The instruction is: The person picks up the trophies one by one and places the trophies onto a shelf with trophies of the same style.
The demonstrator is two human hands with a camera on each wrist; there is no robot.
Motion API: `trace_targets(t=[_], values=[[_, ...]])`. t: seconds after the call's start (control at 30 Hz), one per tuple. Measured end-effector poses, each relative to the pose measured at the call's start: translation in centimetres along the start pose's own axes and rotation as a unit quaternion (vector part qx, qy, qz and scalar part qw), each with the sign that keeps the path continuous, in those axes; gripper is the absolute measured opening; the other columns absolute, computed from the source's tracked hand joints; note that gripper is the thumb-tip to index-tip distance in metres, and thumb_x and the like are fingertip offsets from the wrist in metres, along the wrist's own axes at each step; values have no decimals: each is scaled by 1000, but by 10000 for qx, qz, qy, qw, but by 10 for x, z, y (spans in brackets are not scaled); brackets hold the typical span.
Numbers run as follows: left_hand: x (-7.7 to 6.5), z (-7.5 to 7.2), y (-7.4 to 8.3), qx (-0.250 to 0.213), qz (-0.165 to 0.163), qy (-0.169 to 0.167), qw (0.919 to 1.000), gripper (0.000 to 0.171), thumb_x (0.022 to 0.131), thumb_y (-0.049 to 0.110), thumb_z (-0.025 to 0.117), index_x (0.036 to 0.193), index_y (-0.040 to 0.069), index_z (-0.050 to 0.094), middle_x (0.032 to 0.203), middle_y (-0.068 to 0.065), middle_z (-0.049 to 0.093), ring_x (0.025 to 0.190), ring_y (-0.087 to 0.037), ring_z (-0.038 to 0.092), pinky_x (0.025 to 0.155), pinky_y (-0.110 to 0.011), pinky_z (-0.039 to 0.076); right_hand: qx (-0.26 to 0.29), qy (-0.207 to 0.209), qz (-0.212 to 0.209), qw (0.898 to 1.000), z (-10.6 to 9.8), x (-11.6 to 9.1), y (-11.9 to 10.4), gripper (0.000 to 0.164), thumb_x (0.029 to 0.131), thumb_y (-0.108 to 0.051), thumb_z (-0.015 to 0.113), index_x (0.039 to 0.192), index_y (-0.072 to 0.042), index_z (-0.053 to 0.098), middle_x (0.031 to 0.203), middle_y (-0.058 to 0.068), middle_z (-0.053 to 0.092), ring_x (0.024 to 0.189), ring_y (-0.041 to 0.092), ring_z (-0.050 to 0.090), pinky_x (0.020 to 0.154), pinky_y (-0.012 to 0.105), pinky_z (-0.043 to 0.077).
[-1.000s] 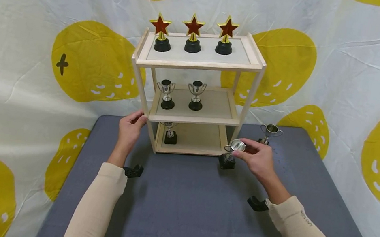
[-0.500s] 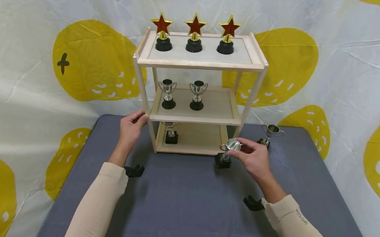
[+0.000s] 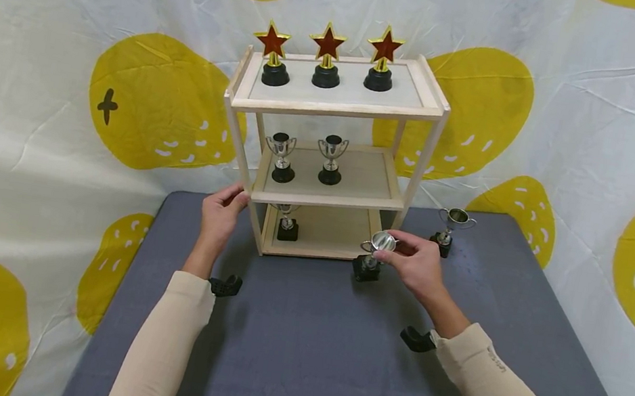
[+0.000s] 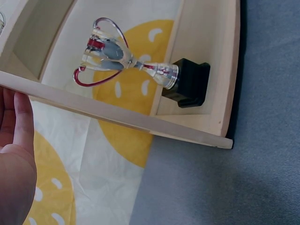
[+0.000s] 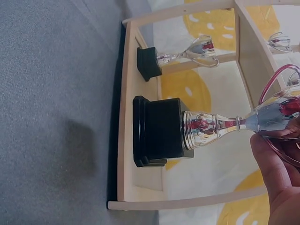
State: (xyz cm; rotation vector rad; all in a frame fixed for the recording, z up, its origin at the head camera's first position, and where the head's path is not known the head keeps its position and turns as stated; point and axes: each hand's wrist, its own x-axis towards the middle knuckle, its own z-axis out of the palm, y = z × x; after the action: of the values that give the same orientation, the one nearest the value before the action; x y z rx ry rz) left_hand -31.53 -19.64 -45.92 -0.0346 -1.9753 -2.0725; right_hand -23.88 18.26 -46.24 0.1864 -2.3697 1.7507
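My right hand (image 3: pixel 419 268) holds a silver trophy cup (image 3: pixel 367 266) by its bowl and handle, at the front right of the wooden shelf (image 3: pixel 325 203). In the right wrist view the black square base (image 5: pixel 161 129) hangs apart from the table, in front of the bottom tier. My left hand (image 3: pixel 220 214) grips the shelf's left front post (image 4: pixel 93 102) just below the middle tier. On the bottom tier's left side, a similar cup (image 4: pixel 110 54) stands upright, its top partly hidden in the head view.
Three star trophies (image 3: pixel 329 56) stand on the top tier. Two silver cups, a left one (image 3: pixel 281 155) and a right one (image 3: pixel 331 159), stand on the middle tier. Another cup (image 3: pixel 448 231) stands on the grey table (image 3: pixel 306 354), right of the shelf. A patterned curtain (image 3: pixel 586 129) hangs behind.
My right hand has moved left with the trophy cup, bringing it in front of the bottom tier's right end. My left hand stays at the shelf post.
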Motion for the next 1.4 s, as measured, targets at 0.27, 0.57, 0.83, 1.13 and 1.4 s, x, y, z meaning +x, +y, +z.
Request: trace_targets(t=[0.27, 0.57, 0.83, 1.13, 1.4], values=[[0, -1, 2, -164, -151, -40, 9997, 36, 92, 10, 67, 124, -7, 65, 94, 15, 69, 90, 0, 65, 84, -12, 57, 17, -40, 70, 10000, 8, 3, -1, 47, 75, -13, 87, 116, 1, 71, 98, 18, 74, 76, 2, 69, 63, 18, 58], [-10, 1, 27, -6, -252, -163, 9996, 36, 94, 7, 65, 126, -10, 62, 95, 13, 67, 90, 0, 65, 85, -13, 57, 185, -14, 130, 9997, 18, 8, 0, 48, 74, -12, 87, 117, 2, 70, 101, 30, 71, 74, 0, 68, 62, 16, 57], [-10, 1, 27, -56, -190, -148, 9997, 36, 93, 7, 66, 125, -10, 63, 94, 14, 67, 89, 1, 66, 86, -14, 57, 31, -9, 240, 9997, 25, 12, -3, 52, 73, -15, 88, 120, 0, 70, 101, 28, 71, 73, -1, 66, 62, 15, 55], [-10, 2, 27, -33, -221, -146, 9996, 35, 93, 7, 66, 124, -10, 63, 95, 13, 67, 90, 1, 66, 85, -14, 57, 126, -71, 185, 9997, 34, 10, -22, 47, 75, -6, 85, 118, 7, 68, 96, 31, 70, 69, 0, 65, 57, 17, 53], [0, -2, 3, 61, -204, -105, 9997, 37, 93, 14, 67, 125, -4, 65, 101, 8, 68, 93, 0, 65, 86, -13, 56, 81, -43, 150, 9998, 38, 10, -33, 46, 75, -6, 85, 117, 7, 69, 96, 33, 70, 68, 0, 65, 59, 16, 53]])
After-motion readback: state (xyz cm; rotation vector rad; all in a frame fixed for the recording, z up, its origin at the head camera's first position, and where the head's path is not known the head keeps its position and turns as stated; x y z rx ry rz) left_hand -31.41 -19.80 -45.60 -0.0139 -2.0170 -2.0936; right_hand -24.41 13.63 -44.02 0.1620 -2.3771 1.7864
